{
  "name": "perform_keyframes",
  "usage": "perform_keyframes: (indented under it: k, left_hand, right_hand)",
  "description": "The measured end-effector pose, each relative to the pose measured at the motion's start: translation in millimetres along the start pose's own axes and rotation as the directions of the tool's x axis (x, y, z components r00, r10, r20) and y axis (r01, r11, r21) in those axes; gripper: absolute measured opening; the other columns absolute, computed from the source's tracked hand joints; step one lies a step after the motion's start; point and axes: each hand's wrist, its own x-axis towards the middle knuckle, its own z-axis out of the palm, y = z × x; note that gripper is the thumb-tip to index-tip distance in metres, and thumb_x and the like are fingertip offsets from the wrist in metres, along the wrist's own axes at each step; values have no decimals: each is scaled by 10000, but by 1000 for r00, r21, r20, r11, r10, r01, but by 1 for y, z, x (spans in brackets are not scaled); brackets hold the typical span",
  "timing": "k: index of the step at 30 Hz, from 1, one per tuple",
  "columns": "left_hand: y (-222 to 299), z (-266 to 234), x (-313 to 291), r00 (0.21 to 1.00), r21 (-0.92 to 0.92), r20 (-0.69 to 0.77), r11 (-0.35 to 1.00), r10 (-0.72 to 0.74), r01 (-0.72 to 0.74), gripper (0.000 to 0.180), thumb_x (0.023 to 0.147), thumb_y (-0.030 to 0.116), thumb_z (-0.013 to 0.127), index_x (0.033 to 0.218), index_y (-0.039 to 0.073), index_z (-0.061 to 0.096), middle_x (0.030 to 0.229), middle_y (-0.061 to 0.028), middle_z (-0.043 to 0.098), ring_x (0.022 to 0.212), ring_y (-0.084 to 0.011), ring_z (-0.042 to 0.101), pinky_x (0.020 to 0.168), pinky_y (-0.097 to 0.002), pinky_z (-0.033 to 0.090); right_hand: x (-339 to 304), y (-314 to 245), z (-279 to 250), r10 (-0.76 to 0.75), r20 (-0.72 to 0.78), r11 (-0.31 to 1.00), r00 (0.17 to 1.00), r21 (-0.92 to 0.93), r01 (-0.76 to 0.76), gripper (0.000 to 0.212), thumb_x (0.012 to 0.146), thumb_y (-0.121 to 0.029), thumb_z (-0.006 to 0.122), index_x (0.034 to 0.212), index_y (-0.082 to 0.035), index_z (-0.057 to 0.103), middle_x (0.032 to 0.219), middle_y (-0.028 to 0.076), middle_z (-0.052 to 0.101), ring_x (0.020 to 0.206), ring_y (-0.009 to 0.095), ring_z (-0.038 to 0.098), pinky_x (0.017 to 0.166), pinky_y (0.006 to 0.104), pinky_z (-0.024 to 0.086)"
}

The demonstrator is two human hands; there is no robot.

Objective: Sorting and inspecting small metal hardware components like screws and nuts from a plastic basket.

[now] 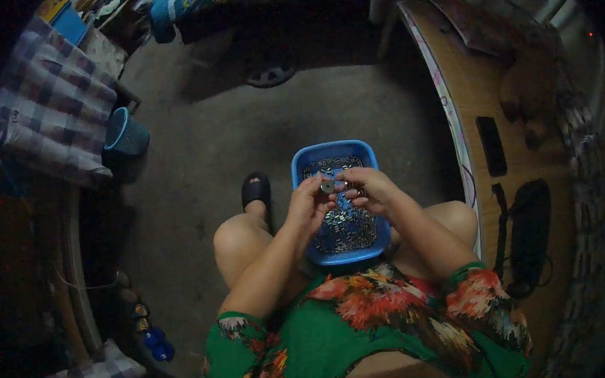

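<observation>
One disc in fingers, any lettering indiscernible.

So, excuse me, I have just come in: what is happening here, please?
A person in a green flowered garment is handling small metal parts above a blue plastic basket. The left hand holds a small round metal piece. The right hand is close beside it, fingers bent together; whether it grips something is too small to tell. Many shiny loose metal pieces lie in the basket, between the person's legs.
</observation>
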Motion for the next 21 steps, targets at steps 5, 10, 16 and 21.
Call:
perform_keyframes:
  k: [5, 10, 16, 21]
  left_hand:
    - [0, -3, 2, 998, -27, 56, 1000, -13, 14, 227, 860, 277, 459, 872, 52, 492, 741, -79, 546, 558, -141, 497, 474, -241, 405]
    - [-2, -6, 3, 1000, 5, 18, 1000, -6, 6, 221, 865, 271, 448, 876, 55, 492, 723, -68, 532, 555, -142, 494, 469, -244, 402]
    - [-3, -4, 1, 999, 80, -39, 997, -4, 8, 212, 865, 267, 451, 877, 60, 498, 704, -49, 520, 553, -134, 495, 467, -243, 407]
    - [-1, -1, -2, 999, 93, -37, 996, 5, -1, 214, 866, 270, 451, 872, 63, 501, 704, -43, 523, 545, -127, 496, 461, -232, 410]
  right_hand:
    - [4, 2, -9, -53, 53, 998, 997, -24, 54, 183, 830, -115, 482, 988, -24, 492, 743, 33, 509, 510, 43, 404, 355, 133, 279]
    - [3, 0, -6, -4, 132, 998, 991, -68, 13, 185, 827, -99, 490, 992, -16, 497, 741, 30, 500, 520, 43, 411, 356, 128, 279]
    - [4, 3, -7, 12, 110, 999, 994, 35, -16, 187, 838, -122, 495, 982, -3, 501, 736, 23, 484, 519, 38, 400, 358, 119, 274]
    - [4, 3, -9, 15, 227, 997, 974, 76, -34, 211, 831, -101, 489, 1011, 10, 494, 764, 29, 483, 521, 42, 387, 362, 121, 278]
